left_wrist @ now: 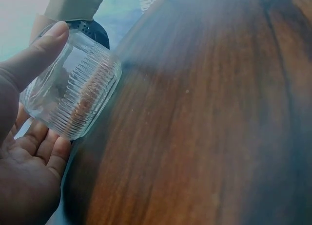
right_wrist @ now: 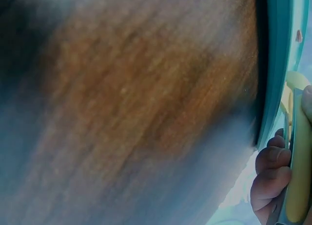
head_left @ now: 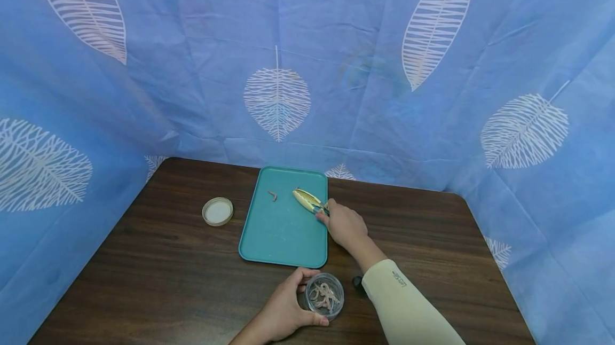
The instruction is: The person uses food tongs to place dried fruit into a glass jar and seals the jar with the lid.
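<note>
My left hand [head_left: 285, 307] grips a clear, ribbed jar [left_wrist: 80, 84], thumb on one side and fingers on the other. Inside the uncovered jar lie several pale, pinkish worm-like pieces [head_left: 324, 296]. In my right hand [head_left: 347, 224] is a pair of yellow tongs [head_left: 307, 202], reaching in over the right side of a teal tray [head_left: 283, 238]. Their tips point to the upper left, and I cannot tell whether they pinch anything. One thin, reddish worm-like piece [head_left: 273, 195] rests on the tray, left of the tongs' tips.
A round lid [head_left: 218, 211] with a white inner face lies left of the tray on the dark wooden table [head_left: 192, 281]. Blue cloth [head_left: 355, 110] with white leaf prints hangs behind the table and along both sides.
</note>
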Tool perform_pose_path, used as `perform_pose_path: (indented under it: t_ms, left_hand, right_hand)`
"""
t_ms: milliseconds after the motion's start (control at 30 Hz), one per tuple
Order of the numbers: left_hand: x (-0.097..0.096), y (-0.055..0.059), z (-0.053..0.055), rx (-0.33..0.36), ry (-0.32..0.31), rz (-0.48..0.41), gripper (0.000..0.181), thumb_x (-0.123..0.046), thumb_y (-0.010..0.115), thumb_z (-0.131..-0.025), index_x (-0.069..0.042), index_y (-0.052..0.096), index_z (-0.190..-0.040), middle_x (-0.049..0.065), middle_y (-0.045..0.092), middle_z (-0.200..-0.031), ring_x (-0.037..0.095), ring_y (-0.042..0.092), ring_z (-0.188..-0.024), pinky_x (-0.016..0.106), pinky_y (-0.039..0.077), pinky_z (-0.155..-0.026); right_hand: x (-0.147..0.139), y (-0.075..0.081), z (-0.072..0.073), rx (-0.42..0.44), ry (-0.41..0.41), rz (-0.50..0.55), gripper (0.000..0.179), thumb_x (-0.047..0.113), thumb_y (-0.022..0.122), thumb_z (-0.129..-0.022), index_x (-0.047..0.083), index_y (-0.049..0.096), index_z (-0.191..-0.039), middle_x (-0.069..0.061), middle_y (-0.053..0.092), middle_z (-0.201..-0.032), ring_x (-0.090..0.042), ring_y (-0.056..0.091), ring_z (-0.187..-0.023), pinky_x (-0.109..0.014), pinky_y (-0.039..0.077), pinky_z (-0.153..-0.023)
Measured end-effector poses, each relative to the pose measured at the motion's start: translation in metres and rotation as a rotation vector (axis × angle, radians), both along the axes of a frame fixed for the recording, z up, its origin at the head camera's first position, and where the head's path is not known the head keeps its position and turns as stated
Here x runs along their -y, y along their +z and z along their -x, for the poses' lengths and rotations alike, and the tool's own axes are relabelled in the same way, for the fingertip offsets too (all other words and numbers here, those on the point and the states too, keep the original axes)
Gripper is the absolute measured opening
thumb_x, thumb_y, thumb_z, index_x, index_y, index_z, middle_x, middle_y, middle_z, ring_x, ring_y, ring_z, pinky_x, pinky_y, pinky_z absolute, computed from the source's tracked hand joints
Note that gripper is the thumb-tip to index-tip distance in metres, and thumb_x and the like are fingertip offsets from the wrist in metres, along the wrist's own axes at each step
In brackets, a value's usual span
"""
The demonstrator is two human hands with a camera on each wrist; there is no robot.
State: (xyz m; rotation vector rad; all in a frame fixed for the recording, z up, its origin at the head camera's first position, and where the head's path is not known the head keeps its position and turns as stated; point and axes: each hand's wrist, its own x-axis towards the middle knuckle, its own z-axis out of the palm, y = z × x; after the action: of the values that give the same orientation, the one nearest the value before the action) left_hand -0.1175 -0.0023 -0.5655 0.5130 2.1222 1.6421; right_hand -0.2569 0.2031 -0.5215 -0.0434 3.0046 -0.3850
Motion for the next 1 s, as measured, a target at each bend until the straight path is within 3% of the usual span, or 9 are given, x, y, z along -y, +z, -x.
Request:
perform_pose_path:
  t_ms: [200,633,867,1000]
  left_hand:
    - [-0.001,-0.001,0.000,0.002,0.002,0.000,0.086,-0.028,0.101,-0.079,-0.017,0.055,-0.151,0.000,0.065,-0.146,0.022,0.064,-0.130,0.030,0.054,-0.106]
    - [-0.001,-0.002,-0.001,-0.007,0.008,0.006,0.087,-0.032,0.101,-0.078,-0.018,0.055,-0.150,0.000,0.064,-0.148,0.021,0.063,-0.131,0.028,0.054,-0.106]
    - [0.000,-0.003,0.000,-0.004,0.007,0.004,0.086,-0.032,0.101,-0.078,-0.019,0.055,-0.150,-0.002,0.064,-0.147,0.022,0.063,-0.132,0.028,0.054,-0.106]
    - [0.001,-0.003,0.000,0.000,0.007,0.009,0.085,-0.033,0.101,-0.078,-0.021,0.056,-0.150,-0.001,0.064,-0.148,0.022,0.063,-0.132,0.029,0.054,-0.106]
  right_hand:
    - [0.001,-0.001,-0.002,-0.014,0.004,-0.004,0.038,0.053,0.061,-0.109,0.016,0.059,-0.118,-0.003,0.059,-0.077,-0.022,0.053,-0.059,-0.034,0.037,-0.052]
    - [0.001,-0.004,-0.012,-0.021,-0.006,0.015,0.042,0.053,0.060,-0.109,0.015,0.060,-0.127,-0.003,0.058,-0.079,-0.022,0.051,-0.059,-0.035,0.034,-0.052]
    - [-0.002,-0.008,-0.023,-0.066,0.013,0.043,0.034,0.052,0.060,-0.109,0.017,0.057,-0.109,-0.002,0.054,-0.074,-0.021,0.046,-0.056,-0.034,0.032,-0.051]
    - [-0.003,-0.010,-0.031,-0.081,0.009,0.056,0.035,0.051,0.060,-0.110,0.017,0.060,-0.116,-0.001,0.054,-0.074,-0.021,0.047,-0.057,-0.034,0.032,-0.051]
